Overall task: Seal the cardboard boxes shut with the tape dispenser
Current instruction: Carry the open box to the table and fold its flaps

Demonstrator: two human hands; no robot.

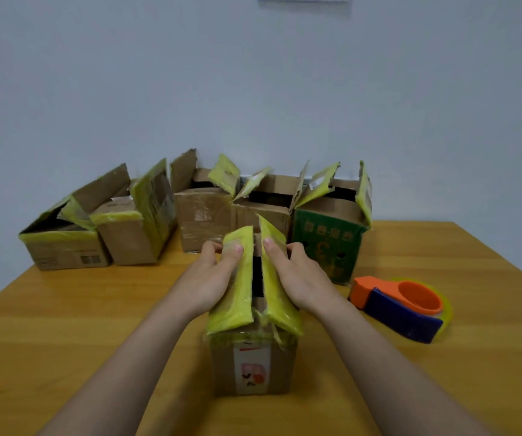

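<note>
Pale wall [253, 89] backs a wooden table [64, 325]. At centre frame stands a box [253, 366]; the left hand [212, 278] and right hand [297, 275] each pinch a yellow-taped flap [237, 284], thumbs on top, with a dark gap between the flaps. Right of it lies the tape dispenser [401, 306]. Five open boxes [203, 221] line the wall.
</note>
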